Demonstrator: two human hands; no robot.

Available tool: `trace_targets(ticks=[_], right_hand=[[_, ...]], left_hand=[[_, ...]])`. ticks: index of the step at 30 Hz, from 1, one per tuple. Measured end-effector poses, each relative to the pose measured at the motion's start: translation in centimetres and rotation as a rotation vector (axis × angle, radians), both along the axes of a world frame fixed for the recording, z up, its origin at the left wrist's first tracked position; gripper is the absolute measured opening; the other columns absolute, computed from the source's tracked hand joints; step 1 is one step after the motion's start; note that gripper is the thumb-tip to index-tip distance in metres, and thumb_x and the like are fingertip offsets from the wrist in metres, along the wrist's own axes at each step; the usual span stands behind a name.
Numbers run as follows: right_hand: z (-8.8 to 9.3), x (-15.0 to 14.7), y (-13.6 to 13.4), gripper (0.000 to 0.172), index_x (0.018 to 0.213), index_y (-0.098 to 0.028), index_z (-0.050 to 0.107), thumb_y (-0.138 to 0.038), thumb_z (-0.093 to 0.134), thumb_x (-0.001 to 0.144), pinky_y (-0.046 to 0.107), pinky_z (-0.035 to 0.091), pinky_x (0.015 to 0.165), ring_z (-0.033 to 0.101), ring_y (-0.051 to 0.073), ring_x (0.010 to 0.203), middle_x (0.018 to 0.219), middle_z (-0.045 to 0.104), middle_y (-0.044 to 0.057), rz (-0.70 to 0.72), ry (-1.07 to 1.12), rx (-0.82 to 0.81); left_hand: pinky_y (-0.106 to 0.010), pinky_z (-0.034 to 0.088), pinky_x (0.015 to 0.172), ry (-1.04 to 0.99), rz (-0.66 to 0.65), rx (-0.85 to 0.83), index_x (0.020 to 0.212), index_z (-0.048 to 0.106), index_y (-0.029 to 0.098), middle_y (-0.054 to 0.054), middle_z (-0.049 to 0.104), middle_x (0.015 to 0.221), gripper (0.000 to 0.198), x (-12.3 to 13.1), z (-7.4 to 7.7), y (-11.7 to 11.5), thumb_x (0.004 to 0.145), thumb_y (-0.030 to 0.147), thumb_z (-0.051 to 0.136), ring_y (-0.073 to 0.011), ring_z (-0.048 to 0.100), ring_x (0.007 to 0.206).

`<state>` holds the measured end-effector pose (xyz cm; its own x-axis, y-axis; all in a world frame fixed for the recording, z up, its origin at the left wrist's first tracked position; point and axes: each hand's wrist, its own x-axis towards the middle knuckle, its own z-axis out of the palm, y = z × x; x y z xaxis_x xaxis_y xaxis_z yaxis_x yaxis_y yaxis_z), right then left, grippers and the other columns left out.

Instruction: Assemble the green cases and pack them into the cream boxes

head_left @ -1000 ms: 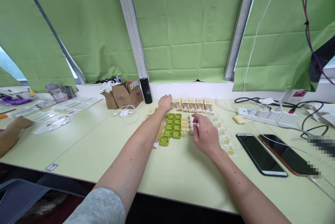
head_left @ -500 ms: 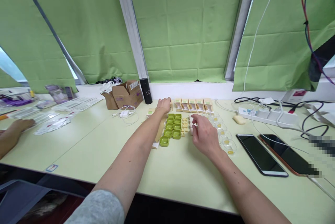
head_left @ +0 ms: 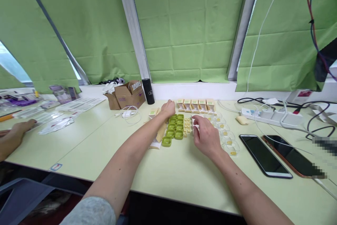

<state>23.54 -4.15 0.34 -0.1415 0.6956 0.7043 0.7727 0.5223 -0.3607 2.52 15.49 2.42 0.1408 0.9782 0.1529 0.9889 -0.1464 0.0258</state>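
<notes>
My left hand reaches to the far end of the green square cups, fingers curled down; anything in them is hidden. Small open cartons stand in a row just right of it. Under my left forearm lie more cream-and-white cartons, partly covered. My right hand hovers low over the table, index finger and thumb bent but apart, with small white pieces beside the fingertips. Small pale yellow pieces line up between it and the cups. Clear round containers with yellow inside stand to its right.
Two phones lie at the right, near a white power strip and tangled cables. A cardboard box, a black bottle and a white charger stand back left. Another person's hand is at far left.
My left hand has turned slightly, its fingers now more curled at the end of the carton row. My right hand has stayed nearly in place. The view has shifted a little.
</notes>
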Motion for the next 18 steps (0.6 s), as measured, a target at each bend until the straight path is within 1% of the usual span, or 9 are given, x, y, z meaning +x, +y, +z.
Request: trace_targets(ticks=[3,7,9,11,13,18], right_hand=[[-0.1,-0.1,0.0,0.037,0.13,-0.021,0.056,-0.012,0.049,0.095,0.035,0.045,0.067,0.065,0.027,0.101,0.11,0.073,0.01,0.006,-0.02,-0.001],[-0.4,-0.5,-0.1,0.027,0.117,-0.022,0.062,-0.011,0.05,0.095,0.034,0.042,0.066,0.066,0.026,0.099,0.105,0.075,0.009,0.032,-0.109,-0.021],[-0.6,-0.9,-0.3,0.023,0.111,-0.023,0.064,-0.011,0.051,0.095,0.033,0.039,0.064,0.067,0.025,0.094,0.1,0.075,0.008,0.053,-0.176,-0.046],[-0.8,-1.3,-0.6,0.02,0.105,-0.023,0.065,-0.011,0.053,0.094,0.032,0.034,0.062,0.067,0.024,0.089,0.096,0.075,0.007,0.079,-0.24,-0.069],[-0.9,-1.8,-0.8,0.018,0.099,-0.022,0.065,-0.01,0.054,0.093,0.032,0.03,0.061,0.066,0.022,0.085,0.092,0.075,0.007,0.099,-0.289,-0.088],[-1.0,-2.3,-1.2,0.018,0.095,-0.022,0.065,-0.008,0.056,0.091,0.032,0.024,0.059,0.065,0.02,0.078,0.087,0.075,0.005,0.135,-0.358,-0.143]], left_hand=[[-0.035,0.058,0.094,-0.02,0.009,-0.037,0.123,0.067,0.017,-0.018,0.061,0.139,0.039,0.0,-0.1,0.5,0.085,0.012,0.068,-0.0295,0.072,0.115],[-0.034,0.058,0.096,-0.041,0.011,-0.069,0.127,0.065,0.018,-0.017,0.06,0.142,0.041,-0.2,-0.2,1.3,0.087,0.014,0.071,-0.0276,0.071,0.119],[-0.037,0.058,0.098,-0.051,0.01,-0.074,0.13,0.065,0.017,-0.017,0.06,0.143,0.039,-0.2,-0.2,1.7,0.092,0.02,0.073,-0.0277,0.069,0.121],[-0.042,0.06,0.1,-0.061,0.01,-0.076,0.133,0.064,0.018,-0.015,0.063,0.141,0.038,-0.3,-0.2,2.2,0.098,0.03,0.072,-0.0273,0.068,0.121],[-0.047,0.061,0.099,-0.071,0.011,-0.078,0.136,0.063,0.018,-0.012,0.065,0.137,0.04,-0.2,-0.3,2.8,0.101,0.038,0.069,-0.0265,0.068,0.119],[-0.047,0.061,0.098,-0.108,0.014,-0.076,0.136,0.063,0.018,-0.012,0.066,0.136,0.041,0.0,-0.6,3.8,0.101,0.039,0.07,-0.0263,0.068,0.118]])
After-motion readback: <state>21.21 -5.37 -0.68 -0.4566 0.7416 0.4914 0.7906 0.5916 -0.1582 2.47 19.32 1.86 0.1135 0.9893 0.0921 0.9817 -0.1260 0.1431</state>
